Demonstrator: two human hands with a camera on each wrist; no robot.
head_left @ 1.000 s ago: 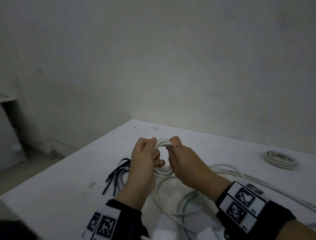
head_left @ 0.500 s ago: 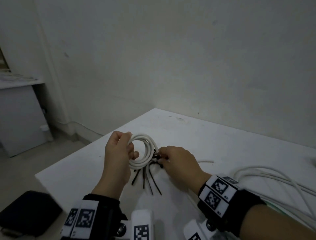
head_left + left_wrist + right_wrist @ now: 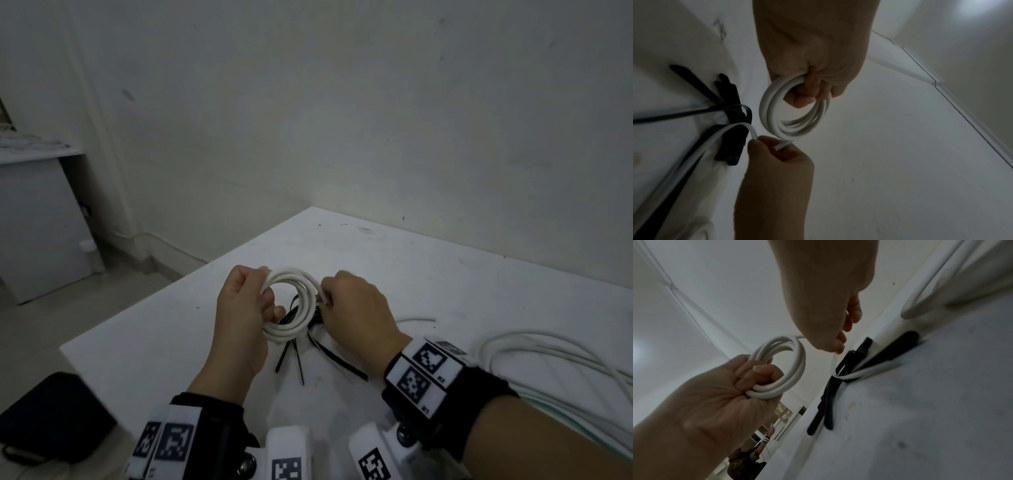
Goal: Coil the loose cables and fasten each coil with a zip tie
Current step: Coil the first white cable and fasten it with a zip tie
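The left hand (image 3: 245,315) is clenched around one side of a small white cable coil (image 3: 294,301), fingers threaded through the ring so the turns stay stacked and cannot spring apart; the coil is held in the air just above the bundle of black zip ties (image 3: 301,346) lying on the white counter (image 3: 445,281). The right hand (image 3: 352,305), on the far side of the coil from the left, pinches a white cable end (image 3: 784,144) at the coil's rim. In the left wrist view a white strand (image 3: 715,139) runs from those fingertips down across the zip ties, though whether it is the same cable's tail or another piece is hard to say. Holding the coil directly over the ties looks deliberate: once the end is tucked, a tie is within easy reach without loosening the grip. More loose white cable (image 3: 548,359) lies on the counter well to the right of the coil, so further coils appear to be waiting. A dark pouch-like object (image 3: 51,418) sits off the counter, down to the left of the coil.
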